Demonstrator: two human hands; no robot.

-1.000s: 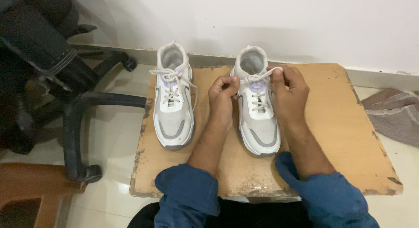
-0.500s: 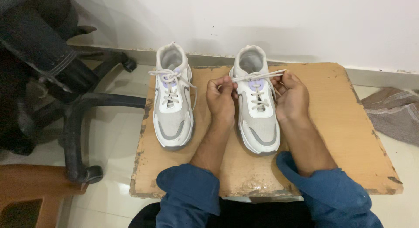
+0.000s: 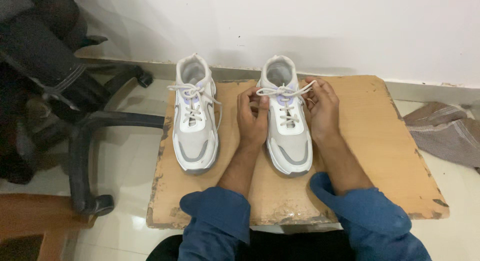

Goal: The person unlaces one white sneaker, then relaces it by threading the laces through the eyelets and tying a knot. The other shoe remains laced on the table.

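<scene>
Two white and grey sneakers stand side by side on a worn wooden board [image 3: 360,156], toes toward me. The left sneaker [image 3: 195,126] has its laces tied in a bow. My left hand [image 3: 252,116] and my right hand [image 3: 322,108] flank the right sneaker [image 3: 287,136]. Each hand pinches one end of that shoe's white lace [image 3: 285,90], which is stretched across the top of the tongue. Blue sleeves cover both forearms.
A black office chair [image 3: 55,91] with a wheeled base stands at the left. A grey striped cloth [image 3: 445,133] lies on the tiled floor at the right. A white wall runs just behind the board. A wooden piece [image 3: 35,216] sits at the lower left.
Both hands have pulled the right sneaker's lace ends outward and taut, then shifted a little. The view has moved slightly, so everything sits a bit further left.
</scene>
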